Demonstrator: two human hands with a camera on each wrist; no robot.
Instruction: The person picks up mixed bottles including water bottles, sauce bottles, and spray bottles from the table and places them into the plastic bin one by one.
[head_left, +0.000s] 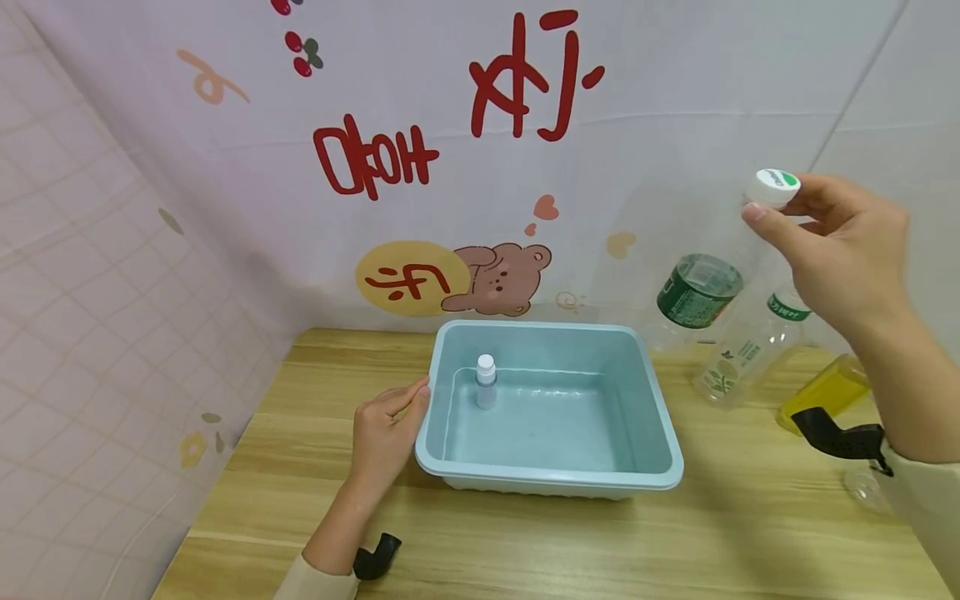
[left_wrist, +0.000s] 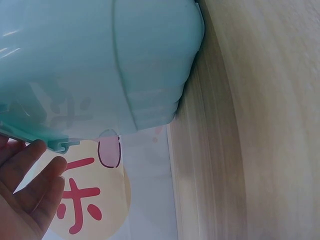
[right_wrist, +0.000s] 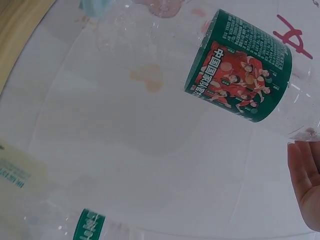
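Observation:
My left hand [head_left: 386,433] grips the left rim of a pale blue plastic basin [head_left: 547,478], the fingertips tucked at its edge in the left wrist view. Inside the basin, near its left wall, a small white-capped bottle [head_left: 486,385] stands upright. Up at the right, my right hand [head_left: 855,250] pinches a large clear plastic bottle [head_left: 697,292] by its white cap [head_left: 772,188]. This bottle hangs tilted in front of the back wall, right of the basin. Its green label [right_wrist: 240,67] with a red picture shows plainly in the right wrist view.
Right of the basin stands another clear bottle [head_left: 742,358] with a green neck band. Beyond it are a bottle of yellow liquid [head_left: 828,392] and a small clear item [head_left: 866,487] by the right sleeve. Printed cloth [head_left: 645,92] backs the wooden table [head_left: 480,542].

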